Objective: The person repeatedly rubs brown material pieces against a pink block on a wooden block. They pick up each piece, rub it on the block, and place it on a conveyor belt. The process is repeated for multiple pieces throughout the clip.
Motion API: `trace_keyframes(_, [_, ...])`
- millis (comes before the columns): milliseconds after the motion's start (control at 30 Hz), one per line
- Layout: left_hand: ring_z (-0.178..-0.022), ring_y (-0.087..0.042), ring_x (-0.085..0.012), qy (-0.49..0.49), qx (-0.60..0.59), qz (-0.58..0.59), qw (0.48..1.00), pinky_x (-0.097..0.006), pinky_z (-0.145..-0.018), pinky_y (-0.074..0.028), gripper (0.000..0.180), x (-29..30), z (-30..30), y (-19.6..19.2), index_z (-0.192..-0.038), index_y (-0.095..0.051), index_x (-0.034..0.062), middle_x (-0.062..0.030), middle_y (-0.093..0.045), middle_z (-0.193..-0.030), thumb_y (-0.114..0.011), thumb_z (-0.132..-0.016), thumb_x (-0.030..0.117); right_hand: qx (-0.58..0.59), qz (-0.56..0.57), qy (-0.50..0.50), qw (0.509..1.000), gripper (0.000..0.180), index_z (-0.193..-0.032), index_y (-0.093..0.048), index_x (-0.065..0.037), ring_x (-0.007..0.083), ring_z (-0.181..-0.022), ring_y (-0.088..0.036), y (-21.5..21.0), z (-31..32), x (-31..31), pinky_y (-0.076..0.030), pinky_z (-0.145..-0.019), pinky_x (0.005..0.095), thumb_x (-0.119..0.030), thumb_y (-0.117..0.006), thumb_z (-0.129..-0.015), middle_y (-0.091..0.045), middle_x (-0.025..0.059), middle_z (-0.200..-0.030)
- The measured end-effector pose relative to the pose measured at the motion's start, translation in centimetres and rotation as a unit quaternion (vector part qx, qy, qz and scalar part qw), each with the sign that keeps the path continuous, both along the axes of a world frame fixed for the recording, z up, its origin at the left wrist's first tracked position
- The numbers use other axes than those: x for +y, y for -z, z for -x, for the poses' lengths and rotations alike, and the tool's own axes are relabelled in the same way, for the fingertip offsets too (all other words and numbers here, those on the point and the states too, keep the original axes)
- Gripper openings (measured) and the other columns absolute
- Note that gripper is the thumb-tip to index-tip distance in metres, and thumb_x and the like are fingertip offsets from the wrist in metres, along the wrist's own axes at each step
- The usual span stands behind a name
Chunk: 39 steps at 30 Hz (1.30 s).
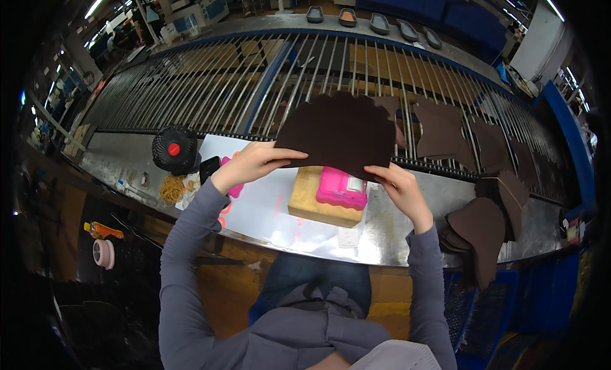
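Observation:
A dark brown cut sheet (337,131), fabric or leather, with a scalloped far edge, is held up in front of me. My left hand (251,163) pinches its near left corner between thumb and fingers. At its near right corner, my right hand (400,188) grips the edge the same way. Below the sheet, a bright pink plate (331,188) with a wavy edge lies on a tan block (309,208). The sheet hides the far part of both.
Beyond the metal worktable (388,236) runs a roller conveyor (210,83) with more brown pieces (439,128). Banded brown stacks (477,223) overhang the table's right edge. A black fan (174,150) and rubber bands (170,188) are at left. Small trays (379,23) line the far ledge.

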State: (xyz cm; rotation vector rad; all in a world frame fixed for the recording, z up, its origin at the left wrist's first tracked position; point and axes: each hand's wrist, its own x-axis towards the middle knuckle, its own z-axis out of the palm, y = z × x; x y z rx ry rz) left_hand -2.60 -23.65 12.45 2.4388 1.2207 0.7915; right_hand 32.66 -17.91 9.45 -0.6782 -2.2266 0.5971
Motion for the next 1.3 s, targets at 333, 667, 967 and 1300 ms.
trace_keyframes(333, [-0.086, -0.066, -0.0278, 0.091, 0.115, -0.004, 0.989, -0.038, -0.073, -0.053, 0.052, 4.4, -7.5, 0.2, -0.127, -0.064, 0.0260, -0.0046, -0.070, -0.109, -0.060, -0.081, 0.002, 0.076, 0.022, 0.188, 0.979, 0.027, -0.106, -0.074, -0.007, 0.0200, -0.073, -0.064, 6.3, -5.7, -3.6, -0.048, -0.066, 0.0293, 0.005, -0.066, -0.083, -0.069, 0.0116, -0.085])
trace_keyframes(667, [-0.104, -0.064, -0.0336, 0.220, 0.008, 0.115, 0.969, -0.041, -0.087, -0.051, 0.060, 8.8, -14.9, 0.1, -0.142, -0.051, 0.0251, -0.0134, -0.064, -0.125, -0.057, -0.089, -0.002, -0.012, -0.057, 0.296, 0.953, 0.029, -0.102, -0.070, 0.000, 0.0244, -0.080, -0.066, -4.2, -12.8, -5.8, -0.050, -0.070, 0.0295, 0.015, -0.056, -0.081, -0.065, 0.0145, -0.090])
trace_keyframes(967, [-0.092, -0.058, -0.0115, 0.147, -0.134, 0.207, 0.958, -0.028, -0.086, -0.048, 0.042, 18.8, -12.4, 1.5, -0.131, -0.063, 0.0101, -0.0075, -0.065, -0.121, -0.064, -0.090, 0.001, 0.075, -0.005, 0.359, 0.930, 0.022, -0.105, -0.071, -0.001, 0.0206, -0.086, -0.066, -2.9, -10.2, 5.4, -0.051, -0.075, 0.0289, 0.002, -0.067, -0.084, -0.068, 0.0101, -0.101])
trace_keyframes(1300, [-0.099, -0.063, -0.0126, -0.067, -0.162, 0.408, 0.896, -0.027, -0.079, -0.052, 0.041, 27.8, -7.3, 14.1, -0.126, -0.066, 0.0065, -0.0067, -0.065, -0.122, -0.063, -0.087, -0.006, -0.005, 0.188, 0.426, 0.885, 0.021, -0.098, -0.077, -0.008, 0.0300, -0.091, -0.071, 13.1, -3.4, 20.0, -0.054, -0.085, 0.0367, -0.011, -0.074, -0.078, -0.073, 0.0148, -0.095])
